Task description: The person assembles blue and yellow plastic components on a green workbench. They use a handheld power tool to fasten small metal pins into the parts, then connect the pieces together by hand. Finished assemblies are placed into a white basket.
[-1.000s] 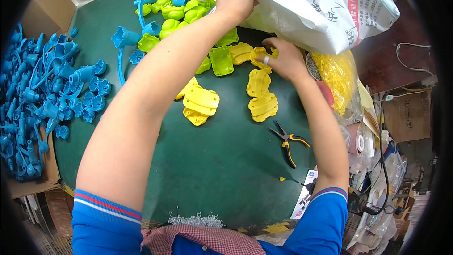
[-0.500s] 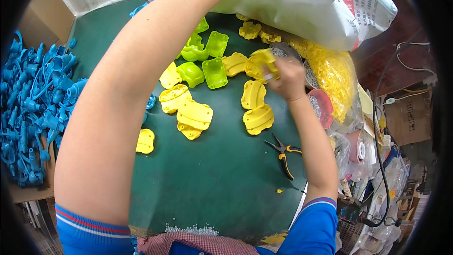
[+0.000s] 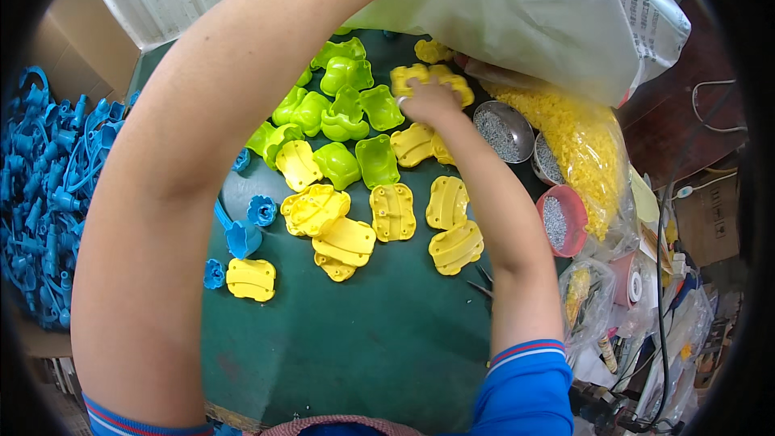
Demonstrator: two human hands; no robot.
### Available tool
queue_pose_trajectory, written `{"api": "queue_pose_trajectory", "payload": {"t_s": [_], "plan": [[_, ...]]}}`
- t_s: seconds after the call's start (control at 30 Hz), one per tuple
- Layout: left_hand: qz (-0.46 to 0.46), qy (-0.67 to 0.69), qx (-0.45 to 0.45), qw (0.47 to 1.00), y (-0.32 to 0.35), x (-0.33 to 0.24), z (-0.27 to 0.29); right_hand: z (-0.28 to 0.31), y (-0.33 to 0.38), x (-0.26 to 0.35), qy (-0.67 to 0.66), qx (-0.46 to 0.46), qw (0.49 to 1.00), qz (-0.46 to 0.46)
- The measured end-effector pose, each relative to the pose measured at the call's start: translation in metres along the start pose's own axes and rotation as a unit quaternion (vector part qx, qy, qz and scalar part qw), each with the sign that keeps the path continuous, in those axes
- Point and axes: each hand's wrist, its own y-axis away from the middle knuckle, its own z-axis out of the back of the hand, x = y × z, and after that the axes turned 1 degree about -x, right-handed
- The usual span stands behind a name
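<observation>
My left arm (image 3: pixel 161 194) stretches up to the far edge beside a white sack (image 3: pixel 533 24); its hand lies beyond the picture. My right hand (image 3: pixel 433 102) reaches to the far middle of the green table, fingers closed on a yellow plastic shell (image 3: pixel 406 77). Another yellow shell lies touching that hand's far side. Several curved yellow shells, such as a ridged one (image 3: pixel 393 211) and a stacked pair (image 3: pixel 345 242), lie nearer. Left of the hand sits a cluster of bright green hollow shells (image 3: pixel 378 163). Pliers (image 3: pixel 479 284) show partly from behind my right forearm.
Blue plastic parts (image 3: pixel 48 210) fill a box at the left; a few blue cups (image 3: pixel 242 238) lie by my left arm. A metal bowl (image 3: pixel 502 131) and a pink bowl (image 3: pixel 563 220) hold small grey pieces. Behind them stands a bag of yellow bits (image 3: pixel 593 161).
My right hand has moved left and away, onto yellow shells near the sack. A ridged yellow shell now lies in the middle of the table. The view has shifted, showing more green shells.
</observation>
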Motion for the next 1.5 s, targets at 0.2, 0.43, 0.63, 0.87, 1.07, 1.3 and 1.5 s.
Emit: {"api": "queue_pose_trajectory", "payload": {"t_s": [0.2, 0.43, 0.63, 0.87, 1.07, 1.3, 1.5], "plan": [[0.0, 0.013, -0.011, 1.0, -0.002, 0.002, 0.004, 0.029, 0.02, 0.019, -0.104, -0.056, 0.985, 0.126], [-0.036, 0.022, -0.041, 0.998, 0.005, -0.008, 0.021, -0.032, -0.095, -0.041, -0.047, -0.156, 0.986, 0.023], [-0.035, 0.058, -0.028, 0.997, 0.035, 0.001, 0.007, -0.048, -0.054, -0.009, -0.227, -0.099, 0.947, 0.205], [-0.078, 0.015, 0.019, 0.997, 0.067, 0.016, -0.003, 0.0, 0.027, 0.025, -0.298, -0.004, 0.926, 0.232], [-0.042, -0.015, 0.126, 0.991, 0.103, -0.008, 0.01, -0.073, 0.056, 0.064, -0.148, -0.039, 0.961, 0.231], [0.0, 0.051, 0.43, 0.901, 0.205, -0.012, 0.052, -0.019, 0.159, -0.005, -0.261, -0.181, 0.948, 0.03], [-0.038, -0.006, 0.489, 0.871, 0.322, -0.024, 0.13, -0.062, 0.176, -0.008, -0.29, -0.04, 0.956, -0.019]]}}
